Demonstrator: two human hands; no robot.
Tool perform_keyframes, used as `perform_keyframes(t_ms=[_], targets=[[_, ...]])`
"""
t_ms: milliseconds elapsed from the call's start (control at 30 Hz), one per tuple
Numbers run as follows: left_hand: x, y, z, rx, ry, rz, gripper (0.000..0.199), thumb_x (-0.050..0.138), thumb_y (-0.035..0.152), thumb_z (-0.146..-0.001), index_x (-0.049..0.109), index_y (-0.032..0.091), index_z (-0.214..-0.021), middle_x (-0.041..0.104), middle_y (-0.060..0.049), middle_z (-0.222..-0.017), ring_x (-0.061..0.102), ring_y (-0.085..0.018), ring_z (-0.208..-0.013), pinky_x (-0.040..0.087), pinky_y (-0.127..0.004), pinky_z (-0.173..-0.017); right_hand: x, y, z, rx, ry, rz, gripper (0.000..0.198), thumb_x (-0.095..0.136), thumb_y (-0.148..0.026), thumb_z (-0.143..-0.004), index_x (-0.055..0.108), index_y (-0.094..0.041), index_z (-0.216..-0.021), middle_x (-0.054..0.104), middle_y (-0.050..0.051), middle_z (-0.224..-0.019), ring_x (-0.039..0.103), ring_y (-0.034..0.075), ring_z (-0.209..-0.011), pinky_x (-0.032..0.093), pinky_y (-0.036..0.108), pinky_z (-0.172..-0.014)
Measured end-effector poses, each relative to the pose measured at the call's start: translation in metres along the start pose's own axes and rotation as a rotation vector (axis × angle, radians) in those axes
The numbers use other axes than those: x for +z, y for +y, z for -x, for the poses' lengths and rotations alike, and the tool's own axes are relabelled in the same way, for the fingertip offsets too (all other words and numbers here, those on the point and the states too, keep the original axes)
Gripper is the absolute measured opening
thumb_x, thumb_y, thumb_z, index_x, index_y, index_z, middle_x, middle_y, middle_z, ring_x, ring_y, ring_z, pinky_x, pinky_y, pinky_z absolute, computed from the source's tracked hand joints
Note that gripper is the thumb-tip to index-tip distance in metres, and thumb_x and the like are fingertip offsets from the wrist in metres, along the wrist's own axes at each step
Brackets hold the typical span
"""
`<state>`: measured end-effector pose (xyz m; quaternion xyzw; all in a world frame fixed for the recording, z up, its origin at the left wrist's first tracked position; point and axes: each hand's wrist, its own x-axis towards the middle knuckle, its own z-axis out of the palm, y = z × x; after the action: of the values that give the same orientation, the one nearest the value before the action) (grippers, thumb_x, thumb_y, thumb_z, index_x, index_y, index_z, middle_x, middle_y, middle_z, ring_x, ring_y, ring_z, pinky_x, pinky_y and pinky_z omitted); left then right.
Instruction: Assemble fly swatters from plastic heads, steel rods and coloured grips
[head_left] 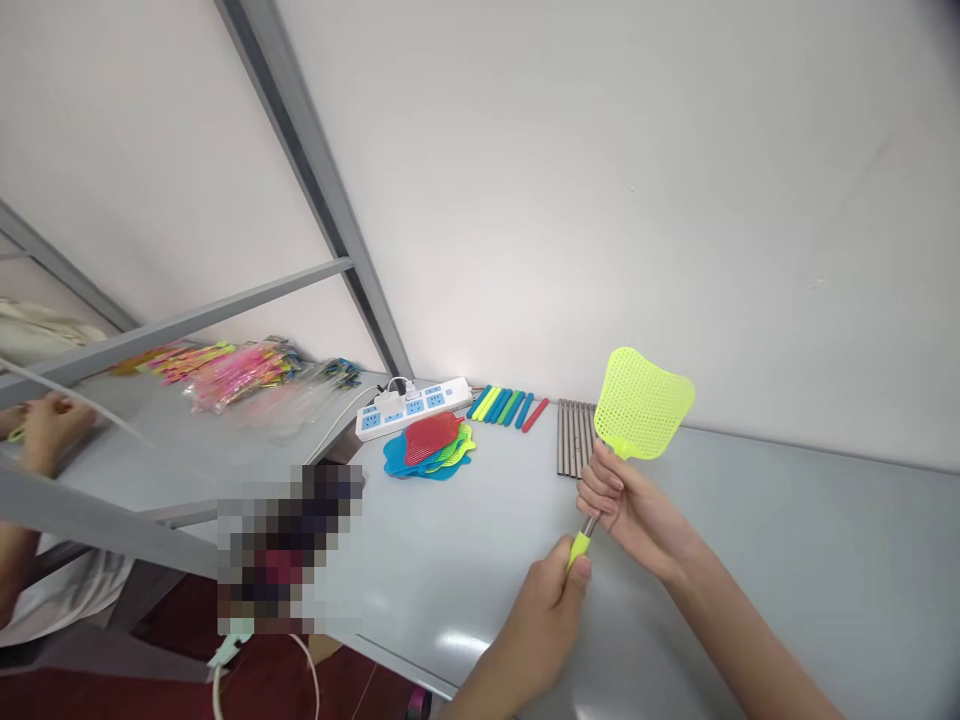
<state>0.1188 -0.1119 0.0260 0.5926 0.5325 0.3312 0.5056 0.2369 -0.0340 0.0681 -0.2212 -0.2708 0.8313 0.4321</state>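
The yellow-green fly swatter [646, 402] is held up over the surface [787, 560], its head just beyond the right hand [611, 495]. That hand is wrapped around the metal rod just below the head; the left hand [551, 600], nearer the wearer, is clamped on the yellow-green grip [578, 549] at the lower end. The step looks like seating or checking these joints, so the next move seems to call for a firm hold on both parts, kept in line.

Just beyond the right hand lie bare metal rods [568, 440], close enough to be knocked. Left of the hands are loose coloured grips [491, 405], a pile of swatter heads [431, 440] and a power strip [412, 405]. Nothing blocks the hands themselves; the metal frame [322, 180] stands well to their left.
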Motion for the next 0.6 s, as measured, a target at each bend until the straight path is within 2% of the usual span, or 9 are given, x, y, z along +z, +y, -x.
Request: perform_keyframes(t_ms=[67,167,333,600], targets=[[0.005,0.000,0.003,-0.013,-0.005,0.040,0.032,0.024,0.045,-0.084,0.032,0.019,-0.068,0.031,0.005,-0.056,0.027,-0.008,-0.051,0.022,-0.023,-0.048,0.003,0.006,0.001,-0.022,0.044,0.001,0.037,0.046,-0.031,-0.081,0.032,-0.018,-0.050,0.018,-0.008,-0.047,0.015,0.006,-0.041,0.024,0.020,-0.040],[0.014,-0.002,0.008,-0.032,-0.044,0.147,0.034,0.024,0.047,-0.083,0.033,0.018,-0.067,0.032,0.006,-0.053,0.026,-0.006,-0.046,0.022,-0.021,-0.044,0.007,0.011,0.005,-0.046,0.102,0.042,0.039,0.046,-0.035,-0.081,0.028,-0.018,-0.051,0.014,-0.009,-0.046,0.009,0.006,-0.040,0.015,0.020,-0.037],[0.026,-0.009,0.010,-0.093,-0.086,0.423,0.037,0.027,0.053,-0.080,0.034,0.019,-0.069,0.032,0.008,-0.048,0.024,-0.003,-0.032,0.018,-0.019,-0.032,0.013,0.013,0.013,-0.029,0.107,0.061,0.041,0.045,-0.037,-0.081,0.025,-0.018,-0.051,0.012,-0.009,-0.044,0.007,0.005,-0.038,0.012,0.020,-0.036],[0.019,-0.003,0.017,-0.134,-0.358,0.850,0.036,0.034,0.054,-0.077,0.033,0.020,-0.068,0.027,0.010,-0.046,0.016,-0.002,-0.028,0.016,-0.014,-0.027,0.018,0.014,0.016,0.046,0.087,-0.045,0.042,0.047,-0.039,-0.080,0.024,-0.018,-0.051,0.011,-0.010,-0.042,0.006,0.004,-0.035,0.009,0.019,-0.033]])
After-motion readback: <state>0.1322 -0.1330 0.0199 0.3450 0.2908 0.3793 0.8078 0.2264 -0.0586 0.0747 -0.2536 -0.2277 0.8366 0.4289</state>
